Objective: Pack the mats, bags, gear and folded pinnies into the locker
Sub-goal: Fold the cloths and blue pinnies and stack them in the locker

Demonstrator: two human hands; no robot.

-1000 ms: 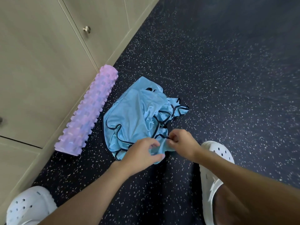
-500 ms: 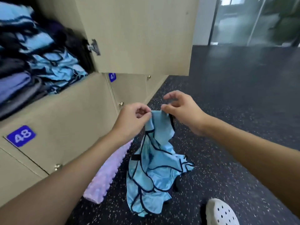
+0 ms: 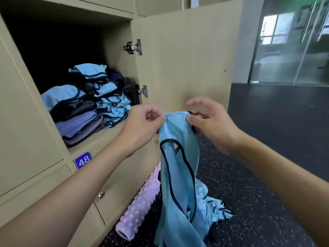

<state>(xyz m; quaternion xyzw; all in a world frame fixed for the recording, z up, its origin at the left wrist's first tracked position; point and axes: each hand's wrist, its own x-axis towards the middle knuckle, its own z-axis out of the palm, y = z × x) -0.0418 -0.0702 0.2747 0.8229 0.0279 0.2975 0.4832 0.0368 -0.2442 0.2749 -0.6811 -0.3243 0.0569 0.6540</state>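
A blue pinny (image 3: pixel 179 157) is held up before the open locker (image 3: pixel 99 137), hanging towards the floor (image 3: pixel 258 193). Its top edge is pinched by the left hand (image 3: pixel 140 125) and the right hand (image 3: pixel 211 125), whose forefinger is lifted clear. Folded pinnies (image 3: pixel 106 97) are stacked inside. A pink roller (image 3: pixel 140 200) lies below.

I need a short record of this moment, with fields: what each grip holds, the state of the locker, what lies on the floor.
left grip: pinches the top edge of the blue pinny
right grip: holds the same edge
pinny: unfolded, hanging down
locker: door open, folded stacks on its shelf
floor: pink foam roller along the locker base
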